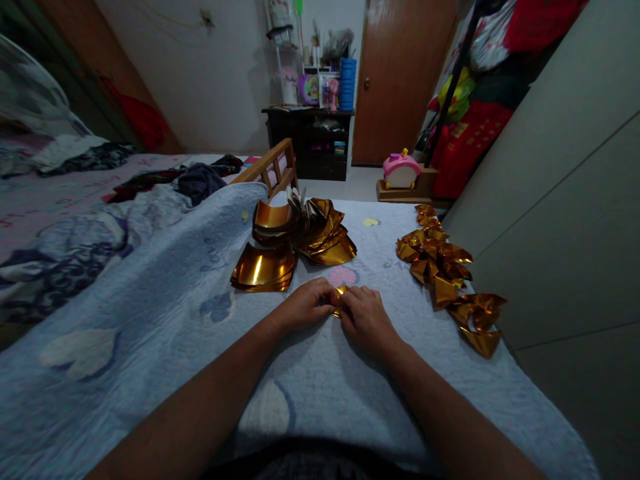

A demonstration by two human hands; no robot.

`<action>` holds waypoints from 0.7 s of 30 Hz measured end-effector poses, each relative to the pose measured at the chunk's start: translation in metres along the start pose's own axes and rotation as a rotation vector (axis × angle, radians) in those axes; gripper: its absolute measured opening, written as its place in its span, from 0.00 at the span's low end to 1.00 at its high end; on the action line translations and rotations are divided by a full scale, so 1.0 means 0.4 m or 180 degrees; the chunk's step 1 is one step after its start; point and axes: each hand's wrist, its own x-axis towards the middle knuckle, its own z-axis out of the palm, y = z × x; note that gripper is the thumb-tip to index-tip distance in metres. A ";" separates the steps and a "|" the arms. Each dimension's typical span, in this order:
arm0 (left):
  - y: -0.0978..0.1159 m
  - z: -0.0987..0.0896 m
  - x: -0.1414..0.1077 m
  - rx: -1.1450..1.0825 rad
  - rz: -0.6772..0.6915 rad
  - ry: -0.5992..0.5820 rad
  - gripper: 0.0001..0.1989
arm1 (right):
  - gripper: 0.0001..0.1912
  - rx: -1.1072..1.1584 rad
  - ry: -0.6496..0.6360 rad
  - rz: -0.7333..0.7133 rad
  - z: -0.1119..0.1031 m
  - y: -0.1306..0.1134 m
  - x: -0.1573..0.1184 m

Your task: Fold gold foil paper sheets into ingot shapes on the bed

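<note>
On quilted blue cloth (370,400), shiny gold foil (341,291), both hands' fingers (325,293) pinching

From my remote view: no readable text, brand or number. Pale label (459,130) on the red box (450,163) at right: I see marks, too small to read. Reddish letter-like marks on the pink bedding (55,193) at left: I can't make out any word.

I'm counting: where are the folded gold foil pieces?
In the head view, the folded pieces lie along the right edge of the blue blanket, beside the grey panels.
</note>
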 end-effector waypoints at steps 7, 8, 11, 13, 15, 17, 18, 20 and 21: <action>0.001 -0.002 0.003 0.0078 0.0013 -0.0045 0.02 | 0.10 0.0022 -0.0029 0.0000 0.001 0.002 0.001; 0.001 -0.002 0.003 0.0094 0.0016 -0.0048 0.03 | 0.11 0.0022 -0.0040 0.0005 0.001 0.002 0.001; 0.000 -0.001 0.004 0.0148 0.0022 -0.0052 0.04 | 0.12 0.0014 -0.0058 0.0014 0.000 0.001 0.001; -0.001 0.000 0.004 0.0187 0.0022 -0.0040 0.03 | 0.13 0.0007 -0.0079 0.0017 -0.002 -0.001 0.002; -0.001 0.000 0.004 0.0204 0.0022 -0.0018 0.02 | 0.14 -0.0022 -0.0104 0.0025 -0.005 -0.004 0.003; -0.002 0.000 0.003 0.0188 0.0017 -0.0008 0.02 | 0.14 -0.0052 -0.0119 0.0031 -0.008 -0.007 0.004; -0.002 0.000 0.003 0.0173 0.0013 -0.0002 0.03 | 0.14 -0.0060 -0.0125 0.0035 -0.009 -0.007 0.004; -0.002 -0.001 0.003 0.0147 0.0002 0.0008 0.03 | 0.13 -0.0058 -0.0130 0.0045 -0.009 -0.008 0.004; -0.002 -0.001 0.002 0.0141 0.0000 0.0009 0.03 | 0.13 -0.0048 -0.0127 0.0044 -0.009 -0.008 0.004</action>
